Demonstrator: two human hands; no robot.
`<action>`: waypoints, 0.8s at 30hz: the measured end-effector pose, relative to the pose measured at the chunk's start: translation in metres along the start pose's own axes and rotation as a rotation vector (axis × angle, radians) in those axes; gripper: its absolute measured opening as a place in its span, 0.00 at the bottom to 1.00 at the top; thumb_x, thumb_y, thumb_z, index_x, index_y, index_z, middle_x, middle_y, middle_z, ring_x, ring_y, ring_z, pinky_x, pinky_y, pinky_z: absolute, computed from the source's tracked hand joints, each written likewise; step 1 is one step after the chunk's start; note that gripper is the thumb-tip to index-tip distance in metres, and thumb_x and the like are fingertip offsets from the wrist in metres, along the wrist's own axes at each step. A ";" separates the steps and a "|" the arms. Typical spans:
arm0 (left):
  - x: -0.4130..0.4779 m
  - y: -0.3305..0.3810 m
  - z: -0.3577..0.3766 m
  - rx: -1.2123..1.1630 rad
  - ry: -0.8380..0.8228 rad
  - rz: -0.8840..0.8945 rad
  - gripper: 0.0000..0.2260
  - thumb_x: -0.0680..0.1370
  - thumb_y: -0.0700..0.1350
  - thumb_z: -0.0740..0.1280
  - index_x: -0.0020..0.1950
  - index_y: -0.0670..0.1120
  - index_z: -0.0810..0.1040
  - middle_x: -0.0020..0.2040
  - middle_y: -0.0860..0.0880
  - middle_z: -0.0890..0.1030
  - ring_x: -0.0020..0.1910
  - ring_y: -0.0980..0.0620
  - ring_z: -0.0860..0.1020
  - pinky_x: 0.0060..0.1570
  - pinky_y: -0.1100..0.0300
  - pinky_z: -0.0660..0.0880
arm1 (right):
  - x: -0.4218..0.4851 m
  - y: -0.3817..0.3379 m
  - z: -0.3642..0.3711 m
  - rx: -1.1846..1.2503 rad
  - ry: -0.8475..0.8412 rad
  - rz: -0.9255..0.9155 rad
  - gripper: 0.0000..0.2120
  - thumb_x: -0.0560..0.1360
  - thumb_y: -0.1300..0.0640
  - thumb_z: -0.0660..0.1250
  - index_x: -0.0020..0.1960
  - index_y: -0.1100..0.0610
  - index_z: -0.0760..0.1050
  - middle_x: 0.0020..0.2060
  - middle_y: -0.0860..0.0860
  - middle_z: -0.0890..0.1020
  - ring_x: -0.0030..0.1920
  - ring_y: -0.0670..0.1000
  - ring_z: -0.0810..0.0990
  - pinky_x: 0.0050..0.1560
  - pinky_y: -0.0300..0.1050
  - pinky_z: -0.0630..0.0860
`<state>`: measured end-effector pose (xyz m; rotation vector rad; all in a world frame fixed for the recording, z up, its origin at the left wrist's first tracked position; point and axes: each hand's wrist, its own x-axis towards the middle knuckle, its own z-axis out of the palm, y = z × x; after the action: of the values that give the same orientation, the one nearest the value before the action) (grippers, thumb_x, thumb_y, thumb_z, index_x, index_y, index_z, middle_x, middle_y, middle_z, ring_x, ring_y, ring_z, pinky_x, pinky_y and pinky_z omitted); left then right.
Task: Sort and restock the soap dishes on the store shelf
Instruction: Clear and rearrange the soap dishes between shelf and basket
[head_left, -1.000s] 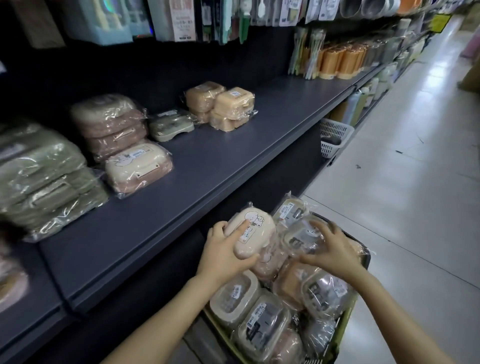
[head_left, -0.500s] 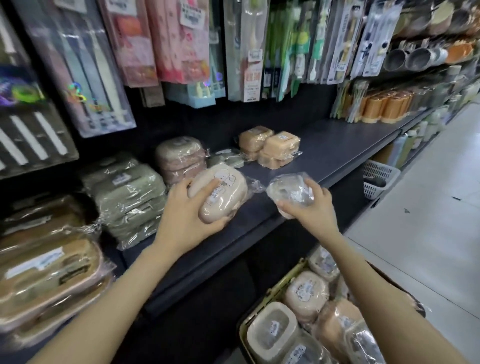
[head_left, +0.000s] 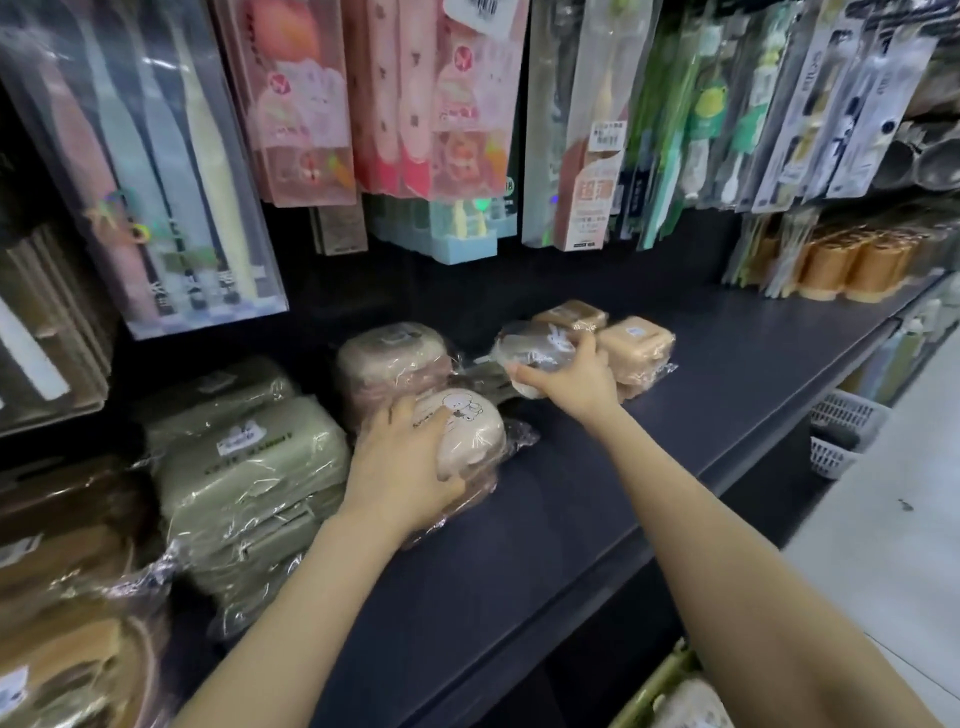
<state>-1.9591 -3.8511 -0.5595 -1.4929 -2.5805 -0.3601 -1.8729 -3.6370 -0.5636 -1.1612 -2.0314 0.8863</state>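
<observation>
My left hand (head_left: 402, 467) grips a cream soap dish with a bear drawing (head_left: 470, 428), wrapped in clear film, on top of a pink one at the front of the pink stack (head_left: 392, 356) on the dark shelf (head_left: 597, 499). My right hand (head_left: 569, 382) holds a pale wrapped soap dish with a rabbit print (head_left: 535, 345) over a low green dish, just left of the tan soap dishes (head_left: 631, 343). Green wrapped dishes (head_left: 249, 467) are stacked to the left, brown ones (head_left: 67, 597) at the far left.
Packaged toothbrushes and pink cases (head_left: 363, 104) hang above the shelf. Orange cups (head_left: 862, 265) stand at the shelf's right end. A white basket (head_left: 841, 431) sits on the lower shelf. The green crate (head_left: 665, 691) with more dishes shows at the bottom right, by the light floor (head_left: 883, 519).
Both hands lifted dishes from the crate and carried them to the shelf. The left one now sits on the pink stack's front dish, the right one reaches beside the tan dishes.
</observation>
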 end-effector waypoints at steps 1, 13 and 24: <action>0.002 0.000 -0.001 0.008 -0.007 0.013 0.30 0.75 0.56 0.65 0.76 0.53 0.61 0.75 0.46 0.58 0.73 0.44 0.57 0.71 0.54 0.55 | 0.009 -0.002 0.005 -0.022 -0.008 -0.005 0.51 0.63 0.36 0.76 0.75 0.57 0.55 0.72 0.60 0.61 0.71 0.62 0.63 0.70 0.57 0.64; 0.009 0.006 -0.007 -0.107 -0.020 0.009 0.26 0.74 0.63 0.65 0.70 0.57 0.69 0.71 0.52 0.65 0.69 0.49 0.64 0.66 0.57 0.63 | 0.056 -0.015 0.057 0.262 -0.176 -0.001 0.36 0.71 0.43 0.71 0.73 0.57 0.66 0.77 0.53 0.54 0.75 0.54 0.60 0.73 0.48 0.61; 0.008 -0.005 -0.004 -0.128 -0.010 -0.012 0.23 0.76 0.55 0.67 0.71 0.56 0.68 0.70 0.52 0.67 0.69 0.49 0.65 0.65 0.57 0.65 | 0.055 -0.012 0.057 -0.164 -0.100 -0.175 0.28 0.78 0.43 0.63 0.75 0.50 0.65 0.76 0.61 0.58 0.75 0.62 0.59 0.71 0.55 0.63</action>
<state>-1.9676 -3.8480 -0.5542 -1.5236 -2.6201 -0.5292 -1.9456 -3.6061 -0.5762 -1.0222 -2.2839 0.7151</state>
